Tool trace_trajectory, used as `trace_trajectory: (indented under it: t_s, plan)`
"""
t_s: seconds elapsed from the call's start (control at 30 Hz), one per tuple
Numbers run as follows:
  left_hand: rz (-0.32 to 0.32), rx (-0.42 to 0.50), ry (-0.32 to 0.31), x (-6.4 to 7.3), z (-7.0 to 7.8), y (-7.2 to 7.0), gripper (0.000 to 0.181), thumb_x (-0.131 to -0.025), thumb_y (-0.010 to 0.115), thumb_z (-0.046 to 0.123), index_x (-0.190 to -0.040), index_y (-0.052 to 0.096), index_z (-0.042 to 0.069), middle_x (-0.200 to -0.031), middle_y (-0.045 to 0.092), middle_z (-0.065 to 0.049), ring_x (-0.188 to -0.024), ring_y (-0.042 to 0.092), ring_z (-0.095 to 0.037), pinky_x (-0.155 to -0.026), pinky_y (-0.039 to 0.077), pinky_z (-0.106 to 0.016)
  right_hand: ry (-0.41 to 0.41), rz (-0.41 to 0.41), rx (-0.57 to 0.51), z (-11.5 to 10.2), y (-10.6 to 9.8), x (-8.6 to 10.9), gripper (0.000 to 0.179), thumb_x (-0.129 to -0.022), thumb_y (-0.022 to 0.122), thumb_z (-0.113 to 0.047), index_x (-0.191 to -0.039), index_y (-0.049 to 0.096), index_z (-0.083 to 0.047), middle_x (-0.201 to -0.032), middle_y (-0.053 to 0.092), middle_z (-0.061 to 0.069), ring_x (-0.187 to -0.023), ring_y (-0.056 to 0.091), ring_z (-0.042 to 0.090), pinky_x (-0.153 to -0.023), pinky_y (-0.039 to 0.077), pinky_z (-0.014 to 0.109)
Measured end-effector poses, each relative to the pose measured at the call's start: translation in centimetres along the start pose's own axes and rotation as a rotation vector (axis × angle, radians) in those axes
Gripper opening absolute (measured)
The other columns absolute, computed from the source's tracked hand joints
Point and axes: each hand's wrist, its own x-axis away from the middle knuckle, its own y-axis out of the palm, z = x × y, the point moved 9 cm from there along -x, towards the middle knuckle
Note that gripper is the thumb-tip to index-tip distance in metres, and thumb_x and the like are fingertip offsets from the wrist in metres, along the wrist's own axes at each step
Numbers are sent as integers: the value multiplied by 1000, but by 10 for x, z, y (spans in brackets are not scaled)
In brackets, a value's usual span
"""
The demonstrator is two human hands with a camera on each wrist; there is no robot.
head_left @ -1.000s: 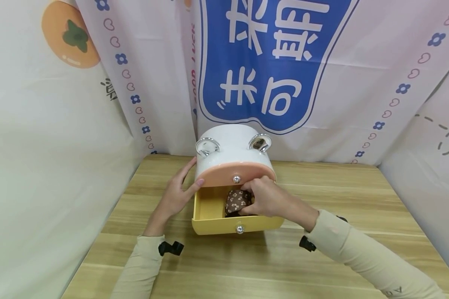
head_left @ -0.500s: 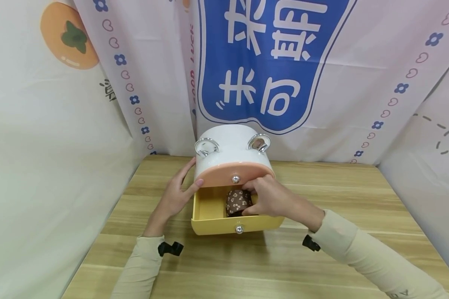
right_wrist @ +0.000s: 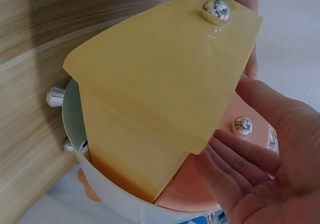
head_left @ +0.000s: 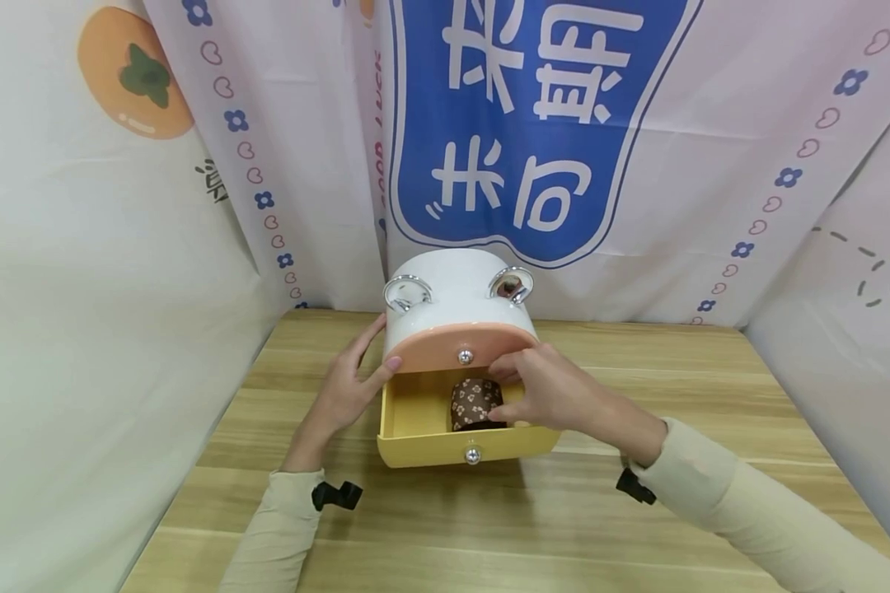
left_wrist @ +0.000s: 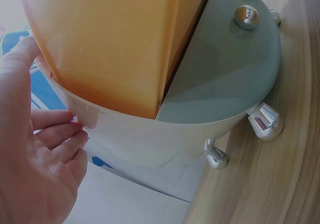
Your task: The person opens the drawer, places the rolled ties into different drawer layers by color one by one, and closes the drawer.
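Brown flower-patterned item (head_left: 475, 402) lies in the pulled-out yellow drawer (head_left: 421, 451), near its middle, behind the front panel; no long axis can be made out; it sits directly left of the right hand (head_left: 556, 391), the nearer hand, whose thumb overlaps its right edge; whether that grip pinches it cannot be told; the left hand (head_left: 344, 389) grasps nothing, resting against the white cabinet (head_left: 452, 284), which stands on the desk (head_left: 564, 527); no label is legible on the item; the blue panel (head_left: 522, 132) shows 未, 来, 可, 期; beside it, the backdrop fabric (head_left: 326, 165) bears red "GOOD LUCK" lettering.
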Motion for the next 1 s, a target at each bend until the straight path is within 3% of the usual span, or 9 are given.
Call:
trace_trajectory:
  t_s: [0.27, 0.5, 0.77, 1.0]
  plan:
    - [1, 11, 4, 1, 0, 1, 73, -103, 63, 47, -167, 32, 30, -174, 32, 0, -162, 29, -34, -129, 26, -68, -14, 77, -3, -9, -16, 14, 40, -83, 92, -22, -113, 79, 0, -109, 82, 14, -98, 81, 26, -86, 67, 36]
    - [4, 23, 12, 0, -1, 1, 73, -103, 64, 46, -167, 32, 30, -174, 33, -4, -162, 29, -34, -129, 25, -68, -82, 164, -152, -14, -22, 25, 9, -88, 86, -12, -92, 80, -8, -84, 80, 2, -73, 75, 5, -67, 64, 18]
    - [4, 19, 4, 0, -2, 1, 73, -103, 64, 46, -167, 33, 30, -174, 33, 0, -162, 30, -33, -129, 25, -67, -31, 197, -259, -10, -11, 41, 7, -88, 87, -21, -88, 81, -16, -78, 78, -7, -65, 70, -3, -60, 62, 20]
    - [10, 16, 16, -1, 0, 1, 74, -103, 64, 45, -167, 33, 26, -174, 33, -5, -161, 30, -34, -130, 25, -67, -79, 216, -345, -13, 8, 54, 6, -89, 86, -18, -89, 80, -16, -79, 78, -7, -68, 70, -2, -60, 63, 23]
